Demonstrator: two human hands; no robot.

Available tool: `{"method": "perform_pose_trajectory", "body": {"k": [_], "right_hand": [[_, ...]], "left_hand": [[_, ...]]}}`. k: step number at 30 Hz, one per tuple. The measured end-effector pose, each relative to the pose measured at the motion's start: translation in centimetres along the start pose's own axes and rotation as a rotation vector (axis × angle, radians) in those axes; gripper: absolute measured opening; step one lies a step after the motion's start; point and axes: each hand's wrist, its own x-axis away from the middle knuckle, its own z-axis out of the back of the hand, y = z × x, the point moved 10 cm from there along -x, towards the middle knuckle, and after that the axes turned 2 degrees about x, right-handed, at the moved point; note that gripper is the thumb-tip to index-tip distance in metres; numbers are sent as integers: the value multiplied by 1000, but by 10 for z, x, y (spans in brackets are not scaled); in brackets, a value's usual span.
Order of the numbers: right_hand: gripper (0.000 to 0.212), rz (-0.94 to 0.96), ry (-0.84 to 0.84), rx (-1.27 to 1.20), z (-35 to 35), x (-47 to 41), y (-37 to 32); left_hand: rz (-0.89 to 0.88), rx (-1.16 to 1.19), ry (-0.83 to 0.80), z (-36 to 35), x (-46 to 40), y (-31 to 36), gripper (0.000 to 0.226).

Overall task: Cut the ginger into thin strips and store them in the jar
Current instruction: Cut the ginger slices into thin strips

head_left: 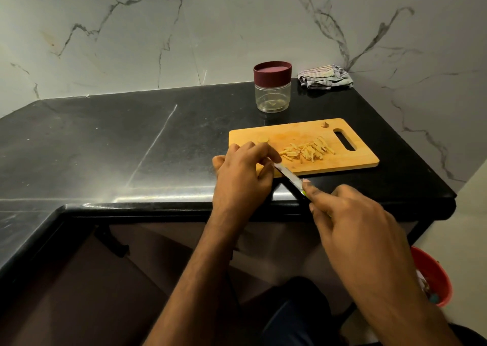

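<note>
Black counter holds light, bendy ginger strips, best scooped up together; the left hand fingers curl, grip unclear, the right hand grips the knife.

Home kitchen: black stone counter, marble-look wall, wooden cutting board, dishcloth.
</note>
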Motion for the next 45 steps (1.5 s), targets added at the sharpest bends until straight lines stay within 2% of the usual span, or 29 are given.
{"method": "perform_pose_trajectory", "body": {"k": [5,8,12,15,20,33,40,45], "right_hand": [[43,-8,-8,26,-5,0,3],[43,1,0,5,-3,0,2],[44,9,12,-45,-4,0,2],[43,18,27,-114,-3,0,3],[45,40,47,-228,1,5,-2],[39,46,-69,-192,-11,-5,-13],[45,1,-15,-2,2,3,3],[47,3,-20,26,-3,0,2]], "left_hand": [[-37,-111,-77,-8,1,5,27],[-62,-169,-108,-11,1,8,41],[-1,-19,-34,-5,0,-1,56],[52,117,36,1,1,-10,51],[66,151,50,2,1,-12,42],[82,169,39,1,0,-13,40],[-29,-1,4,0,2,5,22],[-41,-92,-88,-6,2,8,28]]}}
